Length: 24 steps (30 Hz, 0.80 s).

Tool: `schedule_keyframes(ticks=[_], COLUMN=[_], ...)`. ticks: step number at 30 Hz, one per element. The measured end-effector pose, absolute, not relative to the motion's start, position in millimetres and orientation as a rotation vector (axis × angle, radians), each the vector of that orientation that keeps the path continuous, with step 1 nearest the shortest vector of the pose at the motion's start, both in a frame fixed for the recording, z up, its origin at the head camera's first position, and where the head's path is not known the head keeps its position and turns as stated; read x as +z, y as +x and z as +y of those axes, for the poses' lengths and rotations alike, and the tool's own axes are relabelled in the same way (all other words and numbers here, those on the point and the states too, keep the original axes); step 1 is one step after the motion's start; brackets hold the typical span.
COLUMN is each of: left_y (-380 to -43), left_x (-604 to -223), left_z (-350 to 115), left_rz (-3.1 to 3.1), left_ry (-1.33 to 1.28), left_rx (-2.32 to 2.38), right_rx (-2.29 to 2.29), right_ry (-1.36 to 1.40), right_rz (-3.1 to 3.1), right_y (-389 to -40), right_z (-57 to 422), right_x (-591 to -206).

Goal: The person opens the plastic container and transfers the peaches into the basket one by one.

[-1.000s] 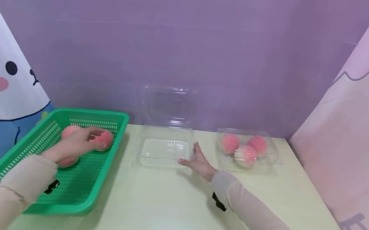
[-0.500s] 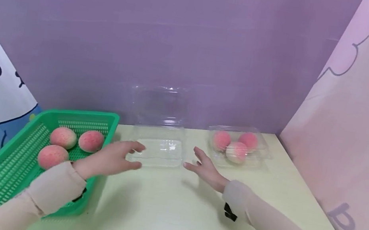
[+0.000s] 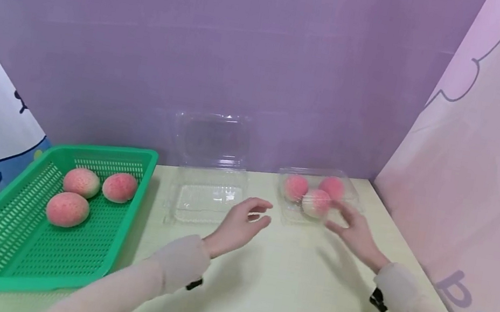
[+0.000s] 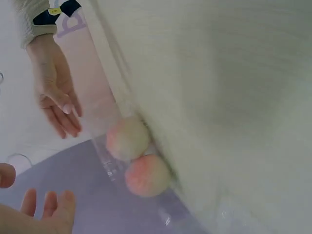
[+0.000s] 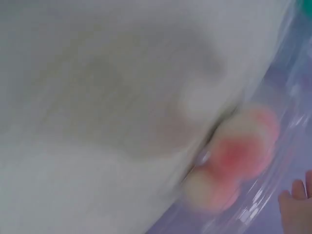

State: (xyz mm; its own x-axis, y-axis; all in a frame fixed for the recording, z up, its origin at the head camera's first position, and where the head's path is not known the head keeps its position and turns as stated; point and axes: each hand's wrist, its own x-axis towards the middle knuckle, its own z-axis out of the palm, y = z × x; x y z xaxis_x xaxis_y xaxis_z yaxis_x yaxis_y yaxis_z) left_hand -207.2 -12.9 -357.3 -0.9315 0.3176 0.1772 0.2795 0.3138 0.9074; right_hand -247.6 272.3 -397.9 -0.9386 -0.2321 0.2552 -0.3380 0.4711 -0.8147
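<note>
Three pink peaches (image 3: 316, 203) sit in a clear plastic box (image 3: 290, 216) at the back right of the table. My right hand (image 3: 356, 237) reaches in at that box's right side, its fingers overlapping the edge in the head view and holding nothing. Left of the box and nearer to me, my left hand (image 3: 238, 226) hovers above the table, empty, with thumb and fingers spread apart and slightly bent. In the left wrist view, two of the peaches (image 4: 147, 175) show between the right hand (image 4: 54, 87) and the table.
An open clear clamshell (image 3: 209, 198) stands at the back middle, its lid upright against the purple backdrop (image 3: 246, 57). On the left is a green basket (image 3: 137, 209) with three more peaches (image 3: 120, 188). Printed cloth walls stand on both sides.
My left hand has let go of a peach in the basket and moved right, past the open clamshell. My right hand has moved from beside the open clamshell to the peach box's right side.
</note>
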Motion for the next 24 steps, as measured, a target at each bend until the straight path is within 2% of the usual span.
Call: schedule_keyframes(ticks=[6, 13, 18, 24], left_y=[-251.1, -297.6, -308.9, -309.3], left_x=[-387.3, -410.8, -426.7, -428.0], left_z=[34.8, 65.4, 74.5, 74.8], left_rz=[2.45, 2.393, 2.38, 2.468], left_ry=[0.422, 0.363, 0.314, 0.325], left_rx=[1.753, 1.86, 1.856, 1.811], right_rx=[1.37, 1.654, 1.805, 1.851], right_ry=[0.235, 0.202, 0.236, 0.257], right_rz=[-2.683, -2.861, -2.891, -2.862], right_y=[-283.8, -313.6, -318.4, -319.3], right_z=[331.8, 349.5, 345.2, 338.0], right_x=[-398.9, -401.5, -409.6, -415.2])
